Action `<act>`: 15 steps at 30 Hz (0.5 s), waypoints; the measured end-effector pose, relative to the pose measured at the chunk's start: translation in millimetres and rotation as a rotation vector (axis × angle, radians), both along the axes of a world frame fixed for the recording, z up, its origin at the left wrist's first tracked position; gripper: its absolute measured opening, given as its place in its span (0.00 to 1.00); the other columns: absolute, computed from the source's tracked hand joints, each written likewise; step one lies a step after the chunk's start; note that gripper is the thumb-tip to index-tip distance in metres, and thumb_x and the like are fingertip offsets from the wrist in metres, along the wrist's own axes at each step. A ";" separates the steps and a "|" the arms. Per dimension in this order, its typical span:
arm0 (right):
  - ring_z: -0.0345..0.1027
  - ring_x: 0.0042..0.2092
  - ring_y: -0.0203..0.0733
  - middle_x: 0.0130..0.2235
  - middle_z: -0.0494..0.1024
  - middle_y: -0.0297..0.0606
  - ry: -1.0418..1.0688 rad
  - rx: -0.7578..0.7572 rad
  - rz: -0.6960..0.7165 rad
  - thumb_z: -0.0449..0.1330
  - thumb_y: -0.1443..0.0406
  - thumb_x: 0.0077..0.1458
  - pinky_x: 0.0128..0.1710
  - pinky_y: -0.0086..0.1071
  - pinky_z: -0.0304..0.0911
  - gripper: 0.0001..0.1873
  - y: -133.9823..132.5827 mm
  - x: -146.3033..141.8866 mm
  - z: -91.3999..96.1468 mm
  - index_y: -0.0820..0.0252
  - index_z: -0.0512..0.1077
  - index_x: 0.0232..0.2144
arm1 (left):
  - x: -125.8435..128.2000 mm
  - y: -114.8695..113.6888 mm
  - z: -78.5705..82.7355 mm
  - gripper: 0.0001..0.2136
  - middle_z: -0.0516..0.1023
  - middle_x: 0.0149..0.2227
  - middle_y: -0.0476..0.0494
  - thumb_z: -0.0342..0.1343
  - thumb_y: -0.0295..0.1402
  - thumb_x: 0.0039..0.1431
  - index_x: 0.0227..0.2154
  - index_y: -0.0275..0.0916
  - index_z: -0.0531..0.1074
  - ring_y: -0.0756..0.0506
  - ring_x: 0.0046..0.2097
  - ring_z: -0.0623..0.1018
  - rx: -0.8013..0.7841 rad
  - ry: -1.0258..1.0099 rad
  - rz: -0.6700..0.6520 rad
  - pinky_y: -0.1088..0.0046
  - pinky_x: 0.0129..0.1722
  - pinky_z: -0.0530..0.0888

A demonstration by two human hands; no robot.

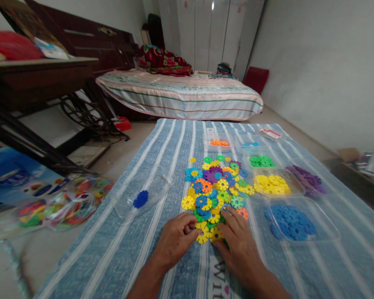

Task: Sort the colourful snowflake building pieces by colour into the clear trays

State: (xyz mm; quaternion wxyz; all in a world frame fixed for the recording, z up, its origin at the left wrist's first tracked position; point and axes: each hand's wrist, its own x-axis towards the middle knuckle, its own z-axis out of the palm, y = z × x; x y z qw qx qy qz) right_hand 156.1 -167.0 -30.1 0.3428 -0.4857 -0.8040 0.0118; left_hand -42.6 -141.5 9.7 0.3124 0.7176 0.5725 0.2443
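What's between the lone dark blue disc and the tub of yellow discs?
Mainly the mixed-colour disc pile, as the head view shows.

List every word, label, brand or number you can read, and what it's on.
"Wit": striped cloth, nearest edge, cut off by the frame.
"W…": same cloth, far end; remaining letters too small.
Red-and-white label, cloth's far right corner: too small to read.
Blue carton, left: lettering too blurred.
Blue-and-white packet, upper left: any print too blurred.
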 end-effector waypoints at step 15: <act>0.69 0.48 0.46 0.39 0.76 0.42 0.042 0.327 -0.231 0.57 0.68 0.56 0.51 0.47 0.64 0.03 44.9 71.0 64.5 0.58 0.71 0.33 | 1.1 0.4 1.1 0.02 0.70 0.25 0.51 0.53 0.30 0.48 0.24 0.39 0.70 0.51 0.28 0.69 -0.021 0.014 0.002 0.76 0.30 0.67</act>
